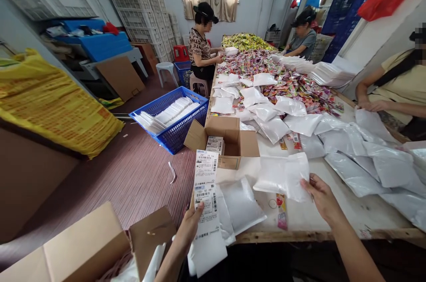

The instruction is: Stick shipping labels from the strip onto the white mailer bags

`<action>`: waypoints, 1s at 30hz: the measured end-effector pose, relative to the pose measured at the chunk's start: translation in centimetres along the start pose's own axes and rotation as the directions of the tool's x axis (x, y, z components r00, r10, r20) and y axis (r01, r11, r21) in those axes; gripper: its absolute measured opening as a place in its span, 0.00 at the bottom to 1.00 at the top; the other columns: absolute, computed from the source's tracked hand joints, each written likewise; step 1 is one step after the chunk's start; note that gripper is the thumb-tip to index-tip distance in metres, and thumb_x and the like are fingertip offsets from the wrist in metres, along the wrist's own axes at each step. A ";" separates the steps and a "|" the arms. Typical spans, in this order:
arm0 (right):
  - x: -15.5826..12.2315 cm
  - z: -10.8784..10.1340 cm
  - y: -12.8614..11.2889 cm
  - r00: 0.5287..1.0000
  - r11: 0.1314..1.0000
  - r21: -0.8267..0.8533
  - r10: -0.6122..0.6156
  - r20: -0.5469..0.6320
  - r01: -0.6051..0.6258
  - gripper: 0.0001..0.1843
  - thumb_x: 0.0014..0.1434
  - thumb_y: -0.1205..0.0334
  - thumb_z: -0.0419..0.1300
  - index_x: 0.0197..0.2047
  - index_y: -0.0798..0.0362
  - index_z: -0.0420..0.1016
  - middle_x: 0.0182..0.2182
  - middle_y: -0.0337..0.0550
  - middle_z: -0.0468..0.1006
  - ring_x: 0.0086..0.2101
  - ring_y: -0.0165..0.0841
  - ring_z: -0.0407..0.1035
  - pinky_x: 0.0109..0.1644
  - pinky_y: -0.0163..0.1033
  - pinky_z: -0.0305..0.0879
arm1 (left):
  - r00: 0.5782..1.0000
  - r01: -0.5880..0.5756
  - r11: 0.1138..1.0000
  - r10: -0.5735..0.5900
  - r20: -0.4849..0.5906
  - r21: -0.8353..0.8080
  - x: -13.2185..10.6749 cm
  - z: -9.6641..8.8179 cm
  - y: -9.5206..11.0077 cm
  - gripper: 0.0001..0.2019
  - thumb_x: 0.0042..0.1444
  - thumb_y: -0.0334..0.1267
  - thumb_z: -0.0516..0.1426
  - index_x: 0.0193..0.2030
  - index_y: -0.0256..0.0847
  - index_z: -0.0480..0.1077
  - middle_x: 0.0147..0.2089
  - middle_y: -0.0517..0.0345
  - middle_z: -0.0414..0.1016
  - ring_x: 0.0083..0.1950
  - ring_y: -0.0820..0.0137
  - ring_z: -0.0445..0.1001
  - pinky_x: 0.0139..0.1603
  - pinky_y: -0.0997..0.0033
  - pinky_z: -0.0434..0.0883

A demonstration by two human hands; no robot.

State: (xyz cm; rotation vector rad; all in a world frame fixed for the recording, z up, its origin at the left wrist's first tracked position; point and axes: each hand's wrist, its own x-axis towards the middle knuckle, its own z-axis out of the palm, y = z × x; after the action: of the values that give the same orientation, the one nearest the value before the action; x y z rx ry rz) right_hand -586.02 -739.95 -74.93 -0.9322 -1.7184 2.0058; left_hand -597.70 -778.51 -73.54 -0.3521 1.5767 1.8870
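My left hand (191,224) is closed on a strip of shipping labels (207,202); the strip runs up to the small open carton (229,162), where more labels show inside. On the right, my right hand (321,197) pinches one corner of a filled white mailer bag (281,175), held just over the table's near part. Between the hands, white mailer bags (241,204) lie near the table edge, partly behind the labels. A colourful snack sachet (281,211) rests close to the front edge, below the held bag.
Filled white bags (359,140) cover the table's right side. Heaps of small sachets (259,64) lie further back. A blue basket (173,118) of white bags stands left of the table. An open cardboard box (86,246) is at lower left. Several other people sit around the table.
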 end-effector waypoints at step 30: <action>4.8 1.7 2.8 0.870 0.214 -0.879 -0.362 0.334 0.426 0.11 0.57 0.67 0.53 0.39 0.50 0.75 0.59 0.50 0.67 0.61 0.50 0.54 0.61 0.63 0.49 | 0.993 -0.054 0.972 0.076 -0.090 0.227 -3.7 -1.2 3.3 0.27 0.47 0.61 0.63 0.39 0.35 0.77 0.37 0.47 0.83 0.41 0.54 0.80 0.38 0.66 0.74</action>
State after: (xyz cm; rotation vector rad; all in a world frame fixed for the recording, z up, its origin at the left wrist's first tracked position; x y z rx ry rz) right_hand -590.21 -738.69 -78.80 -0.5304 -2.8384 0.4972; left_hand -597.21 -780.99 -69.16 -0.3007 1.8669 1.7395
